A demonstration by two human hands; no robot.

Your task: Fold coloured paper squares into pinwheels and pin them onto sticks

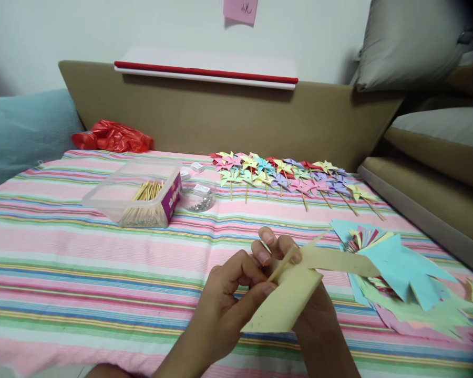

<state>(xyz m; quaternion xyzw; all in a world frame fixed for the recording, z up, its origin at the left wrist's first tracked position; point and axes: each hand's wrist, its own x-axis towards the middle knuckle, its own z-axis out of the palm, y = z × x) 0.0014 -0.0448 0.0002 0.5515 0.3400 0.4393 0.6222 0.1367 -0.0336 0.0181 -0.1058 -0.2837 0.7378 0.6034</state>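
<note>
Both hands hold one piece of pale yellow paper (287,299) with cut, pointed blades, above the striped cloth. My left hand (230,299) pinches it near the middle between thumb and index finger. My right hand (317,307) is behind and under the paper, its fingers curled over the upper side. One blade hangs toward me, and another sticks out to the right. A thin edge or strip stands up between my fingers; whether it is folded paper or a stick I cannot tell. To the right lies a pile of cut paper sheets (394,262), a light blue one on top.
A clear plastic box (110,194) of wooden sticks (147,197) stands left, beside a round clear dish (201,202) of small metal pieces. Finished paper pinwheels (284,168) lie at the back. A red plastic bag (118,137) sits back left; cushions (437,157) line the right.
</note>
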